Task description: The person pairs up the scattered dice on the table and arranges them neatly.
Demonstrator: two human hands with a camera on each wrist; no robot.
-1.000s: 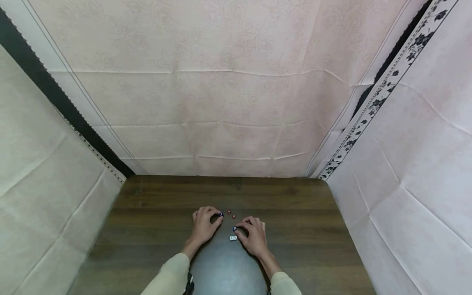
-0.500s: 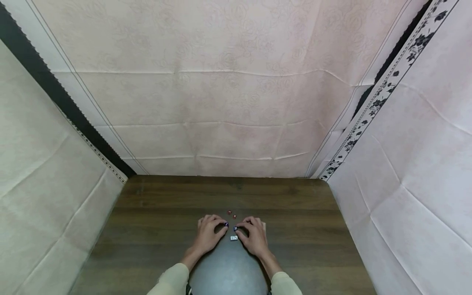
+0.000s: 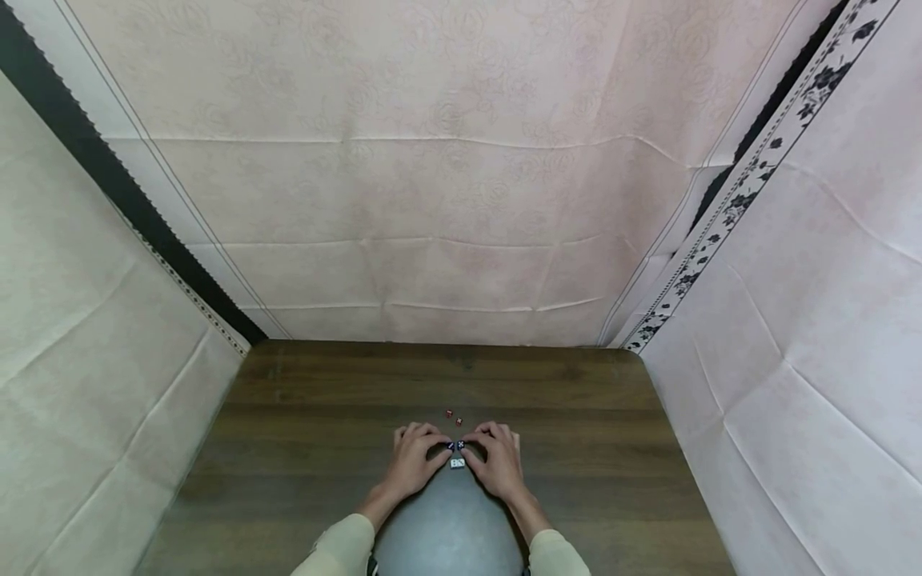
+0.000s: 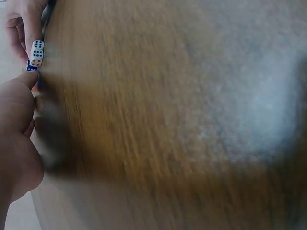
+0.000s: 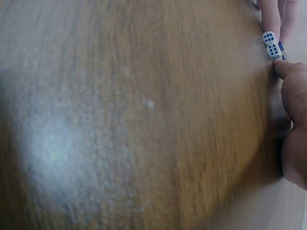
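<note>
Between thumb and forefinger, my left hand (image 3: 415, 462) pinches a small blue die (image 3: 450, 446) on the table. My right hand (image 3: 497, 460) holds a second blue die (image 3: 461, 445) the same way, just to the right. The two blue dice sit side by side; whether they touch is too small to tell. Nearer to me, a pair of white dice (image 3: 457, 463) stands together between the thumbs. In the left wrist view the white dice (image 4: 37, 47) partly cover the blue one (image 4: 32, 68). The right wrist view shows the white dice (image 5: 272, 45) with blue pips.
Beyond the hands lie two red dice, one (image 3: 449, 414) a little farther back and left of the other (image 3: 458, 421). The brown wood-grain table (image 3: 317, 384) ends at a pale patterned cloth (image 3: 446, 200), with more cloth hanging on both sides.
My left hand has slid its blue die toward me and rightward, bringing it beside the right hand's die. The right hand has stayed almost still; white and red dice have not moved.
</note>
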